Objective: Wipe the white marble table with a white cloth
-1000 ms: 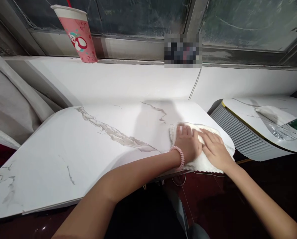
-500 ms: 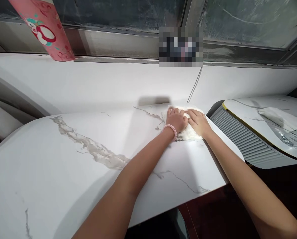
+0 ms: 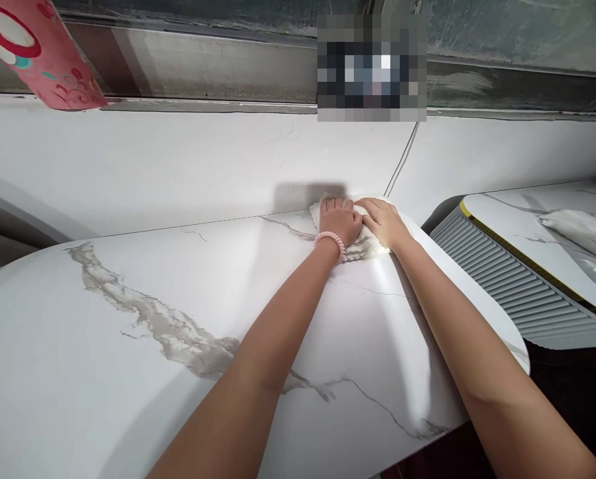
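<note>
Left hand and right hand lie side by side, palms down, on a white cloth at the far edge of the marble tabletop, against the wall. Fingers of both hands are curled loosely over the cloth, pressing rather than gripping it.

cloth: white, under both hands at 12 o'clock on the table
table: white marble pattern with grey veins
bracelet: pale pink coil on the left wrist
cup: pink with red, white and teal print, at 10 o'clock
second table: white marble top, yellow edge, grey ribbed side, at 3 o'clock
</note>
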### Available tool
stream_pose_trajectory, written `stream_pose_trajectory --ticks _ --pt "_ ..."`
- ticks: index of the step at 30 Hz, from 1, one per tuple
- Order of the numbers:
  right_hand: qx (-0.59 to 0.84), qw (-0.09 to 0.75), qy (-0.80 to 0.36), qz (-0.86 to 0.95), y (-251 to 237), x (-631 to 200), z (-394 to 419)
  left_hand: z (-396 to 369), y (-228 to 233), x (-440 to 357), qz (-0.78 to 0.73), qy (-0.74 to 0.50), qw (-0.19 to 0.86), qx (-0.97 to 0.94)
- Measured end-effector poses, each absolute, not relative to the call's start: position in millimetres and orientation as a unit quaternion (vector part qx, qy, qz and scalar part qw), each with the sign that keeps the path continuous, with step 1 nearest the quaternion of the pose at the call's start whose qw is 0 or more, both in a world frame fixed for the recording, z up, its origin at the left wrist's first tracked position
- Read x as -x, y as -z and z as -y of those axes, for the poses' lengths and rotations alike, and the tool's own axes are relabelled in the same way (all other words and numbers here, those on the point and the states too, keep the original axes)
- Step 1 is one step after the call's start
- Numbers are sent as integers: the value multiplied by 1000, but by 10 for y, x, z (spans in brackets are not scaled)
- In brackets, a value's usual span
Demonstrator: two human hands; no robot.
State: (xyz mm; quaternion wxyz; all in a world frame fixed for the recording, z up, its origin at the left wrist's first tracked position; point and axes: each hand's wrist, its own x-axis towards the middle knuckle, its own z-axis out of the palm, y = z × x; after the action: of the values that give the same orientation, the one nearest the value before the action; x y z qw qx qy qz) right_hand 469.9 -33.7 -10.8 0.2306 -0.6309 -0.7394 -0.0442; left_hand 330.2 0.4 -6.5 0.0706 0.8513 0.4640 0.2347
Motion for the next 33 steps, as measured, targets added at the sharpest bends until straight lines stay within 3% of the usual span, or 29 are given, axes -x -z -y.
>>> stream_pose_trajectory --ticks 11,18,26,33 --pt "635 222 64 737 142 -4304 875 464 72 -2913 -446 -229 58 -863" --pt "642 245 77 723 171 -3681 1673 1261 90 -2302 -431 -230 12 -872" --pt "612 207 70 760 97 -2856 2615 2124 137 -1410 -397 -210 -44 -892" --pt "608 194 41 768 57 -2618 2397 1976 119 -1163 -420 -195 -51 -885"
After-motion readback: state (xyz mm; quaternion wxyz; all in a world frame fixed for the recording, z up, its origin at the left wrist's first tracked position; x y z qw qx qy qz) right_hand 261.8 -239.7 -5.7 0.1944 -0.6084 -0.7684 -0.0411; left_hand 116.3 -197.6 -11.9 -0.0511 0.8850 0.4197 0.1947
